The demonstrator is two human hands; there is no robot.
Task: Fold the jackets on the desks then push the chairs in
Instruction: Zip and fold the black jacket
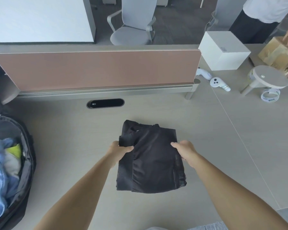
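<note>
The folded black jacket (pixel 150 158) lay on the tabletop (pixel 65 138) on the near side of the pink divider panel (pixel 98 70), its long axis pointing toward that panel; the left hand (pixel 121 151) pinched its left edge, thumb on top; the right hand (pixel 186 152) gripped its right edge; both hands sat equally near, so the coming move likely needed both.
</note>
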